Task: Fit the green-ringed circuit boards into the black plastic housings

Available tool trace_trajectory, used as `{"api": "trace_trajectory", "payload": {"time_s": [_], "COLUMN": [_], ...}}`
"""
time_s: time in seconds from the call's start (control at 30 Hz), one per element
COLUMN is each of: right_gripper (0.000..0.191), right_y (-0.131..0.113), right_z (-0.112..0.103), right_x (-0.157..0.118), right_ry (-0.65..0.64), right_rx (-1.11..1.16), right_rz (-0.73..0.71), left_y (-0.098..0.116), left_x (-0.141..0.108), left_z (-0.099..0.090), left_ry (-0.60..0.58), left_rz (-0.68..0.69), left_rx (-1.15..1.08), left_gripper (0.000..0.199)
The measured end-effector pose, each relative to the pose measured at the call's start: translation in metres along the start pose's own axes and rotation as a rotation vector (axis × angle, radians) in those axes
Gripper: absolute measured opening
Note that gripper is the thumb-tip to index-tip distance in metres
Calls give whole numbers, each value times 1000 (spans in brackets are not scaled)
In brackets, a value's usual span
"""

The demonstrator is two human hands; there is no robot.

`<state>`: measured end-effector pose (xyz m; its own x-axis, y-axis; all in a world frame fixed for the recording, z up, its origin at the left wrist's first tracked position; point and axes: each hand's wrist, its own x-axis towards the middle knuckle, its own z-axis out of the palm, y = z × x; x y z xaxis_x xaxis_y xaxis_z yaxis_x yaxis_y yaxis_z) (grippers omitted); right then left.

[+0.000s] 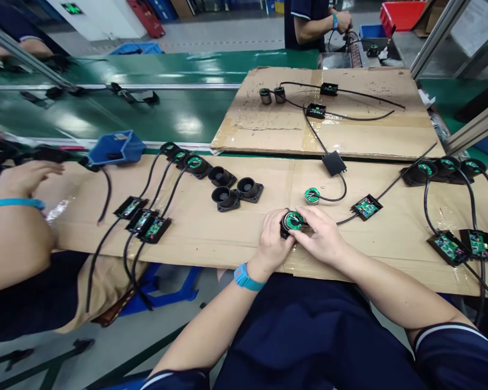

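Observation:
My left hand [271, 238] is closed round a black housing, mostly hidden by the fingers, at the front of the cardboard-covered bench. A round green circuit board [295, 221] with thin wires sits at its mouth. My right hand [320, 234] grips the round board's edge, fingers and thumb around it. From there a black cable leads to an open black box with a green circuit board [366, 207]. Just beyond my hands lies another round green board [312, 195], cabled to a closed black box [334, 163]. Several black flanged housings [225, 198] stand to the left.
Wired assemblies [141, 219] lie left, their cables hanging over the front edge; more boxes [449, 248] lie right. A raised cardboard sheet [264, 127] behind carries further cabled parts. A blue bin [117, 147] and a co-worker's arm [18, 200] are at left; another person stands behind.

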<state>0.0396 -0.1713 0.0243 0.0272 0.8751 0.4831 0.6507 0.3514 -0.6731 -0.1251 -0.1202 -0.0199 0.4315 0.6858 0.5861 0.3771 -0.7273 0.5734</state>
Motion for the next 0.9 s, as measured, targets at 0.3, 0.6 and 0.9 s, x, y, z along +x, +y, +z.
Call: {"api": "trace_trajectory", "payload": {"time_s": [0.3,0.6,0.9], "right_gripper": [37,35,31], "right_y": [-5,-10,-14], "right_z": [2,8,6], "right_x": [1,-2,-4], "right_ry": [-11,-37,-71], "right_rx": [21,94,64], "right_rz": [17,134,137], "left_y": [-2,0,4], "left_x": [0,0,3], "left_z": [-1,-2,0], "left_ry": [-26,-5,53], "left_rz": [24,39,46], "left_rx": [15,59,45], "left_gripper": [53,53,44]}}
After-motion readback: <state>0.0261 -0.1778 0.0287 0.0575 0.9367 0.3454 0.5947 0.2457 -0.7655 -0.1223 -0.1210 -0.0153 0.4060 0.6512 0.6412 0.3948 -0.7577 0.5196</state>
